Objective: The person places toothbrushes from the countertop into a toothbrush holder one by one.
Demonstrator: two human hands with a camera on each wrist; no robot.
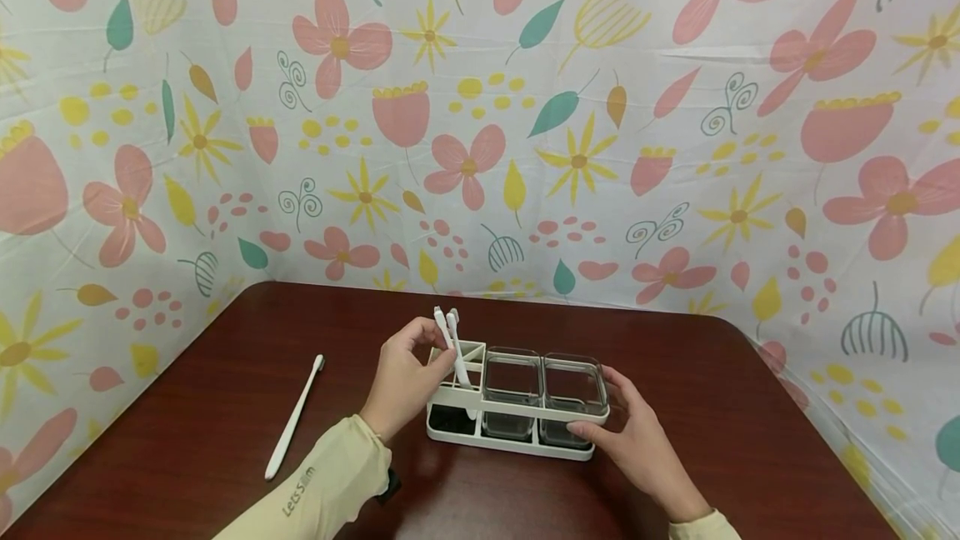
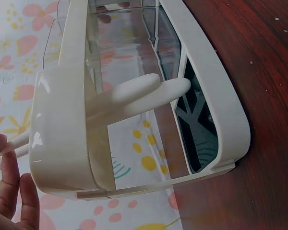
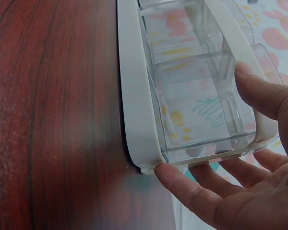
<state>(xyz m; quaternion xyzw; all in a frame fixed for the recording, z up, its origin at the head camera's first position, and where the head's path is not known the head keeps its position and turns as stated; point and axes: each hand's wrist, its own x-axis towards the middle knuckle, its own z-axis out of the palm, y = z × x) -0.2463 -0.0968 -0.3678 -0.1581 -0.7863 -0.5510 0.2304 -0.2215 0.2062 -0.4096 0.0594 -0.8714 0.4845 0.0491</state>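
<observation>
A cream toothbrush holder (image 1: 517,447) stands on the table, with an upper rack over a base with dark inserts. My left hand (image 1: 405,369) pinches two white toothbrushes (image 1: 462,369) near their heads. Their rounded handle ends (image 2: 175,90) pass down through the divided slots and overlap the base in the left wrist view. At the holder's other end, my right hand (image 1: 645,448) grips it, thumb on the front and fingers (image 3: 197,194) along the short side. Two clear cups (image 1: 513,398) sit side by side in the rack.
Another white toothbrush (image 1: 294,419) lies on the dark red-brown wooden table (image 1: 187,432), left of the holder. A flower-printed cloth (image 1: 465,257) hangs behind the table and along both sides.
</observation>
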